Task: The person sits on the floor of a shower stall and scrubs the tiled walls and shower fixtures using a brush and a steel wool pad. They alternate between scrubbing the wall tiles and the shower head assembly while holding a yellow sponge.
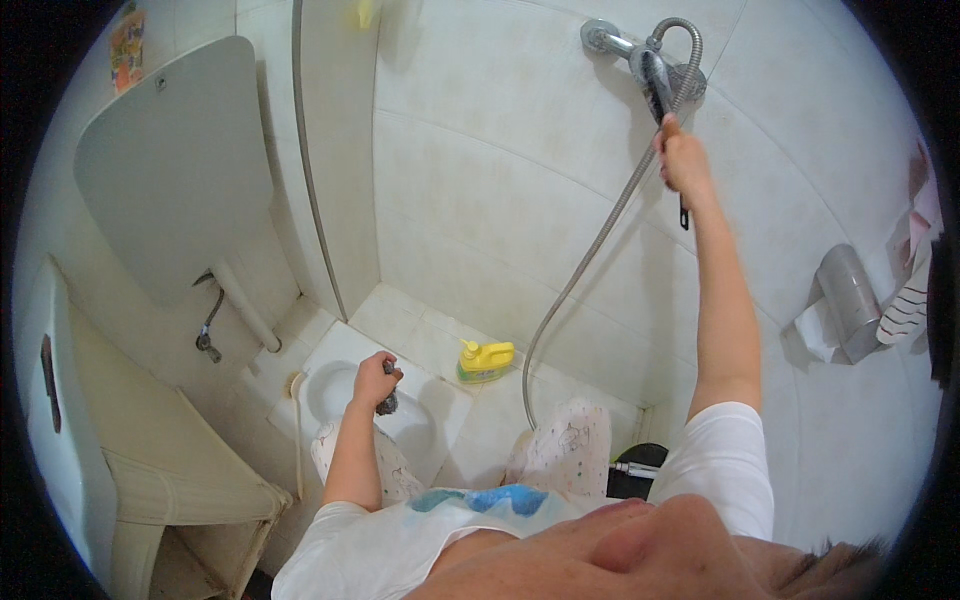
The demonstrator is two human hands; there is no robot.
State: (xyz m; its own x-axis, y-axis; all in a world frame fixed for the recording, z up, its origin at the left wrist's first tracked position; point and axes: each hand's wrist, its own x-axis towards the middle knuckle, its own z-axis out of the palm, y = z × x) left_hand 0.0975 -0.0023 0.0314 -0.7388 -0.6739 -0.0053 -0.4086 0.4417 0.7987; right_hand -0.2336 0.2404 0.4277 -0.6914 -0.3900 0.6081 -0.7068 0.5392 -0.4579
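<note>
On the wall at the upper right, a chrome shower mixer tap (619,46) carries a ribbed metal hose (600,232). My right hand (684,159) grips a black-handled tool (684,214), with a hanging hole at its lower end. Its dark upper part lies against the mixer body; its exact kind cannot be told. Lower down, my left hand (377,381) holds a dark grey scrubber (387,406), apparently steel wool, above the white squat toilet pan (322,394). A yellow jug-shaped bottle (484,361) stands on the tiled floor beside the pan.
A long-handled brush (297,427) leans left of the pan. At the left are a washbasin (79,480), a mirror-like panel (180,165) and a pipe (247,304). A metal toilet-roll holder (849,300) is on the right wall. Near my knee sits a black object (637,457).
</note>
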